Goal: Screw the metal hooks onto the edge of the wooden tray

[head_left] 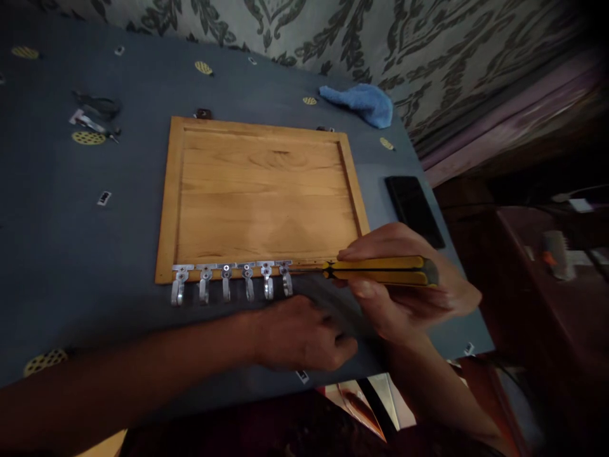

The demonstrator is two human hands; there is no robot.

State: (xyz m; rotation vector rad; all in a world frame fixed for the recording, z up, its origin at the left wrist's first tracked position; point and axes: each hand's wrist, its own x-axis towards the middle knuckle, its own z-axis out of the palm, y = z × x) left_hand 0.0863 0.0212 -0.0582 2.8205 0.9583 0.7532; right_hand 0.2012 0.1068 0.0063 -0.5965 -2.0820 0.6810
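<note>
My right hand [404, 279] is wrapped round a screwdriver [380, 271] with a yellow and black handle. Its thin shaft points left, and the tip is at or close to the last metal hook [285, 276] in a row. Several such hooks, with cross-head screws, line the near edge of a framed wooden panel [266, 197], curling out past that edge. Below the row, my left hand [304, 336] lies closed on the table, knuckles up. Its curled fingers hide whatever may be inside.
The blue-grey table [128, 247] carries a black phone [413, 209] at right and a blue cloth [359, 103] at the back. Small dark tools or scraps [95, 114] lie far left. A patterned wall covering [266, 25] borders the back. Small brown hardware [203, 114] sits at the panel's far edge.
</note>
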